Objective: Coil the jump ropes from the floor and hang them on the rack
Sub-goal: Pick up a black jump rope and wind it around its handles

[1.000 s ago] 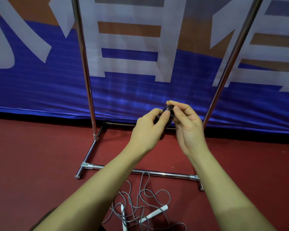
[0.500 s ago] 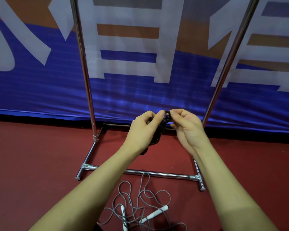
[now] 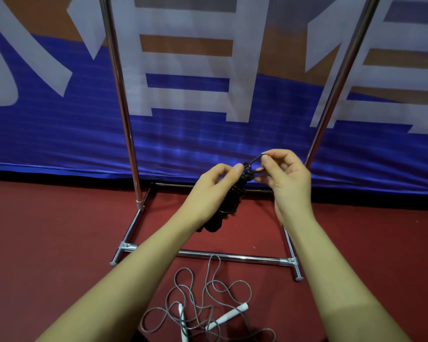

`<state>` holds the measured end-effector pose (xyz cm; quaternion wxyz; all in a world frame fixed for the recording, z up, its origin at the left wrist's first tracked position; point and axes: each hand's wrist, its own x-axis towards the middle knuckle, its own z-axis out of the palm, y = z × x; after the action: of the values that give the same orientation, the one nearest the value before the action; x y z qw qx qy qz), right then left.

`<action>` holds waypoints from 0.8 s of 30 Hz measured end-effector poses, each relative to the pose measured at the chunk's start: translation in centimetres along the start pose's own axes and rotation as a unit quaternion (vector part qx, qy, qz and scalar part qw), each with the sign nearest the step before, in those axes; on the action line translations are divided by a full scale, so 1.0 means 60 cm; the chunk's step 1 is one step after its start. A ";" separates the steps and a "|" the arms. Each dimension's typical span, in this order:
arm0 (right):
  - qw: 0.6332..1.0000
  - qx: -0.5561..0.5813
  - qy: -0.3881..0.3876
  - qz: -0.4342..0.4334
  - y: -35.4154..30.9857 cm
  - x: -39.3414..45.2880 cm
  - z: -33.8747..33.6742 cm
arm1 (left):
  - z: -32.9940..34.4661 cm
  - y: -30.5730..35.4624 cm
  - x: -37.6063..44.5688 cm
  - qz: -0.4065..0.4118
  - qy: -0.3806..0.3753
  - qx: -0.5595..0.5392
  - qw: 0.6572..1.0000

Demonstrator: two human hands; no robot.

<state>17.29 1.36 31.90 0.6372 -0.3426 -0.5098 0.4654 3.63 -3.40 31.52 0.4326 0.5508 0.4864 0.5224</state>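
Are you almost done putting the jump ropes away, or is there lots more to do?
About halfway. The black rope looks coiled into a bundle: the left hand holds it while the right hand pinches a loop at its top, but it is not on the rack yet. The grey rope with white handles lies tangled on the floor, untouched.

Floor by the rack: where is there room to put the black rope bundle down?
Bare red floor lies left of the rack's base, and more to its right, below the blue banner. It's crowded in front of the base, where the grey jump rope sprawls in loops.
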 end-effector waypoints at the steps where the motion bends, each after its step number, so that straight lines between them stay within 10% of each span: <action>1: 1.000 0.007 0.012 0.001 0.000 0.001 0.001 | -0.002 0.000 -0.002 0.011 -0.021 0.010 1.000; 24: 0.991 -0.054 0.100 -0.077 -0.024 -0.004 0.021 | -0.006 0.007 -0.013 0.028 -0.047 0.055 0.997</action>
<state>16.44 0.59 33.43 0.6997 -0.3807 -0.4927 0.3503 3.31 -4.22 31.86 0.4092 0.6108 0.4778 0.4808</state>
